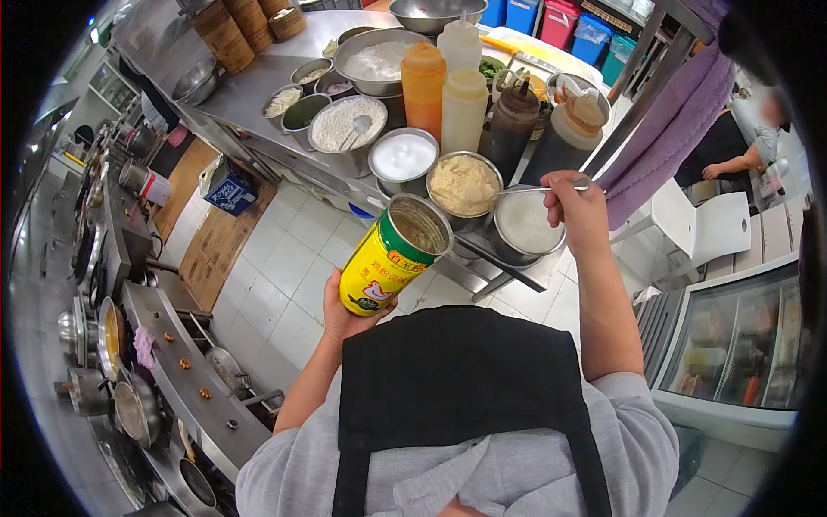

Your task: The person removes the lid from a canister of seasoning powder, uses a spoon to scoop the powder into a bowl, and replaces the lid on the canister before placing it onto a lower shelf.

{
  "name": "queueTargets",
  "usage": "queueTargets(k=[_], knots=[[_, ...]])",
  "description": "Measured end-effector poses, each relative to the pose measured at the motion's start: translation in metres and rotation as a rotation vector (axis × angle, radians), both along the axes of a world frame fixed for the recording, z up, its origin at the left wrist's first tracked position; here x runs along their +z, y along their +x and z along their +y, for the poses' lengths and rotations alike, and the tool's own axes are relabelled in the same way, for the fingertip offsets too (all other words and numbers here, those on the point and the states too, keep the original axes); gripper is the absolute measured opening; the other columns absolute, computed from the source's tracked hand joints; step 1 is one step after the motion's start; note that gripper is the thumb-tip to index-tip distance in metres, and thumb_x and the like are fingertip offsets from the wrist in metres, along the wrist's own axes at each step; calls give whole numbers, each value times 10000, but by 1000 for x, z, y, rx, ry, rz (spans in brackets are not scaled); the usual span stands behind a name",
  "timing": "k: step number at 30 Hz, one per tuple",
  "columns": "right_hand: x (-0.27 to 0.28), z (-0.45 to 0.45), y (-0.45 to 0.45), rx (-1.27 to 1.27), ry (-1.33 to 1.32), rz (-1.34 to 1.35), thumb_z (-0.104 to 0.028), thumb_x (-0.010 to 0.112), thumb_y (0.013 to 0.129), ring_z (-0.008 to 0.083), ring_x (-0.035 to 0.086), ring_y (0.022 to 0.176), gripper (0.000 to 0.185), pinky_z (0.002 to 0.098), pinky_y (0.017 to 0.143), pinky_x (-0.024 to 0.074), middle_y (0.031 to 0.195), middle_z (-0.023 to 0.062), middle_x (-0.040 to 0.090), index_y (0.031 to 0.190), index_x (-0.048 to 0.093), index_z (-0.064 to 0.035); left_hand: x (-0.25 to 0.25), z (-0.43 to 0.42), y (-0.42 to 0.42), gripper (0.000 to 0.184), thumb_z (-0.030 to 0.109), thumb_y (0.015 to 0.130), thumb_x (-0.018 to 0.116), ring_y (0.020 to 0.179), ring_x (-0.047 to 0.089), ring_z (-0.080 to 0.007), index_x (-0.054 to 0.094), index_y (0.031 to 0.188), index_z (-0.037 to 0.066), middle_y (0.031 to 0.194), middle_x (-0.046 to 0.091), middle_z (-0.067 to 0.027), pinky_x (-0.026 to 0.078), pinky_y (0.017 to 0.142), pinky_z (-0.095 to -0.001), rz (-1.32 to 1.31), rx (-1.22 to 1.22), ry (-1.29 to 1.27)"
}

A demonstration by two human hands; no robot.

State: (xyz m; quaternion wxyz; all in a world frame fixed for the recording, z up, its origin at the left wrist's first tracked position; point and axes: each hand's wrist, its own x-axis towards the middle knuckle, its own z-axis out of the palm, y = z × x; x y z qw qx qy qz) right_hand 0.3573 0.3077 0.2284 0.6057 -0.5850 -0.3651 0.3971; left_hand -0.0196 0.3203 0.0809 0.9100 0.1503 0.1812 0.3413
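My left hand (341, 315) is wrapped around a yellow and green can (379, 271) printed with a chicken picture. The can is open at the top and tilted, and its inside is only partly visible. In my right hand (575, 214) is the handle of a metal spoon (522, 189). Its bowl end rests in pale yellow powder (461, 179) that fills a round metal container. Close under my right hand sits a container of white granules (529, 222). Another metal container of white powder (403, 157) stands between the can and the sauce bottles.
Squeeze bottles (423, 90), a container of coarse white powder with a spoon (347, 125) and a large metal bowl (376, 62) crowd the steel counter. A purple towel (672, 129) hangs at right. Stove pans (133, 409) are at left. Another person (741, 155) sits at far right.
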Motion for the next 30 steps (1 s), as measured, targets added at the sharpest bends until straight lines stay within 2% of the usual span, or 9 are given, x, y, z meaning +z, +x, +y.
queueTargets(k=[4, 6, 15, 20, 22, 26, 28, 30], knots=[[5, 5, -7, -16, -34, -136, -178, 566, 916, 87, 517, 477, 203, 230, 443, 414, 656, 34, 584, 908, 636, 12, 10, -5, 5, 809, 718, 861, 365, 1167, 461, -357, 460, 1378, 103, 1343, 471, -210, 392, 978, -459, 110, 83, -18], [11, 8, -13, -20, -50, -152, -178, 566, 912, 86, 517, 474, 200, 231, 439, 413, 651, 36, 583, 901, 632, 11, 16, -6, 7, 751, 675, 896, 353, 1054, 541, -345, 486, 1346, 89, 1265, 531, -218, 478, 852, -434, 115, 144, -103], [17, 33, -17, 3, -116, -243, -158, 544, 889, 91, 503, 444, 180, 239, 398, 392, 627, 41, 570, 887, 619, 6, 0, 1, -4, 742, 672, 898, 351, 1018, 550, -335, 492, 1332, 87, 1228, 547, -212, 487, 803, -422, 18, 33, -48], [27, 45, -26, 22, -152, -330, -162, 537, 887, 88, 489, 433, 178, 234, 392, 388, 620, 31, 554, 872, 611, -1, 7, 5, 0, 739, 669, 894, 367, 1013, 548, -330, 491, 1331, 86, 1222, 547, -210, 487, 817, -424, 73, 65, -65], [30, 50, -29, 40, -184, -353, -150, 558, 852, 124, 533, 456, 169, 275, 414, 427, 615, 62, 583, 830, 622, 5, 13, 6, 3, 738, 669, 893, 372, 1014, 545, -328, 491, 1329, 86, 1224, 545, -209, 484, 830, -424, 121, 105, -102], [42, 56, -34, 55, -211, -385, -160, 567, 846, 126, 534, 458, 171, 282, 415, 429, 617, 60, 583, 820, 616, 3, 13, 13, 3, 731, 665, 890, 389, 1049, 529, -324, 490, 1327, 88, 1242, 536, -206, 469, 869, -428, 136, 96, -82], [48, 57, -35, 64, -243, -469, -197, 539, 881, 87, 509, 468, 177, 246, 416, 412, 631, 15, 557, 870, 618, -39, 13, 15, 2, 730, 664, 889, 394, 1062, 524, -324, 489, 1327, 89, 1247, 534, -205, 464, 877, -429, 131, 72, -60], [54, 60, -35, 60, -237, -490, -204, 540, 882, 86, 508, 473, 180, 242, 422, 411, 630, 11, 554, 867, 618, -43, 14, 17, 2, 736, 670, 886, 391, 1081, 524, -323, 482, 1337, 96, 1251, 535, -200, 464, 880, -432, 127, 48, -36]])
